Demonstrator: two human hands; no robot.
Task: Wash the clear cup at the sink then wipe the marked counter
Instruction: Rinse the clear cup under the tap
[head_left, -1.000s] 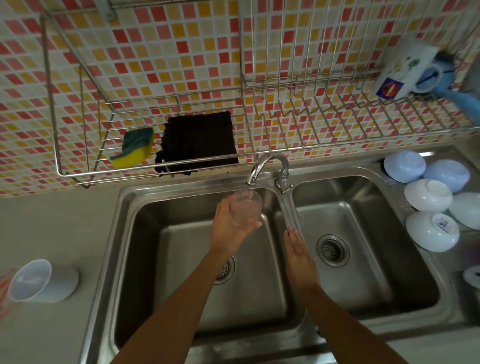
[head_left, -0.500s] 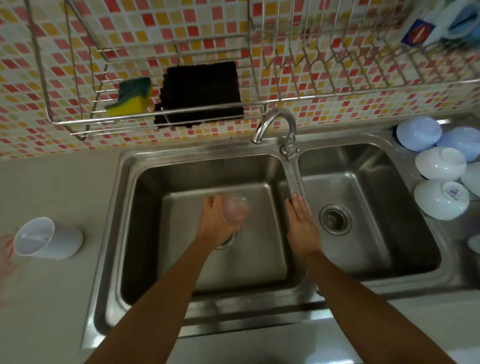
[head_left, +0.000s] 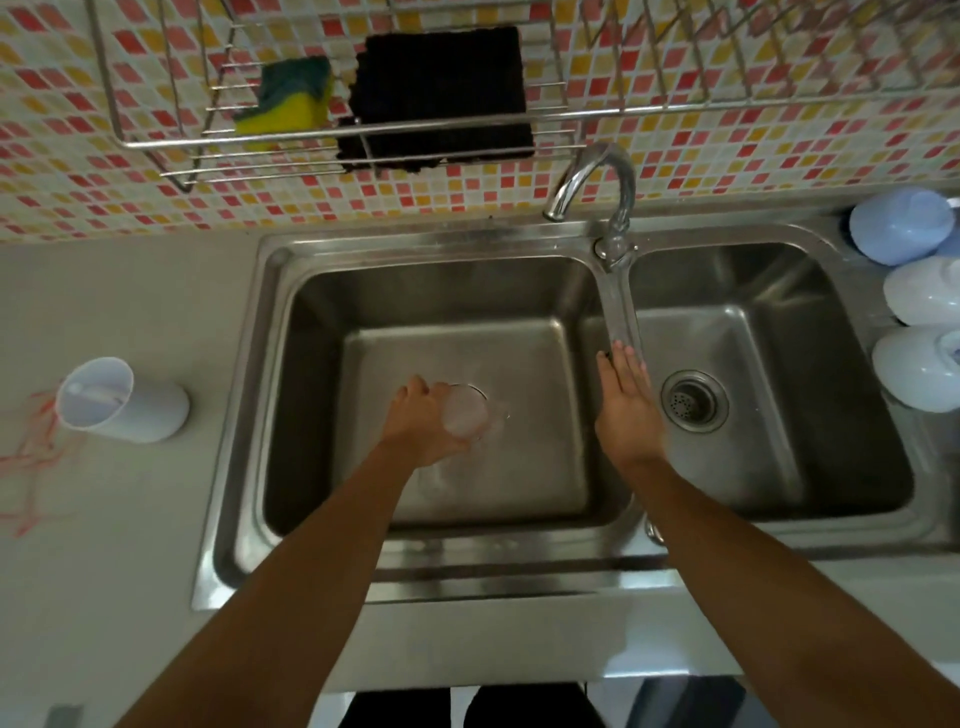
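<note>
My left hand (head_left: 422, 426) grips the clear cup (head_left: 466, 417) low in the left basin of the steel sink (head_left: 322, 332), over the drain. The cup is tipped, its mouth facing away to the right. My right hand (head_left: 626, 405) is flat with fingers together, holding nothing, resting at the divider between the two basins. The faucet (head_left: 597, 182) curves over the back of the left basin; no water stream is visible. Red scribble marks (head_left: 31, 452) lie on the counter at far left. A black cloth (head_left: 439, 98) hangs in the wall rack.
A white cup (head_left: 122, 402) lies on its side on the left counter beside the red marks. A green-yellow sponge (head_left: 288, 101) sits in the wire rack (head_left: 156, 145). Upturned white and blue bowls (head_left: 919, 332) stand right of the sink. The right basin has a drain (head_left: 693, 400).
My left hand has lowered the clear cup from under the faucet spout down toward the left basin's drain. The view has shifted down and back. My right hand stays at the divider.
</note>
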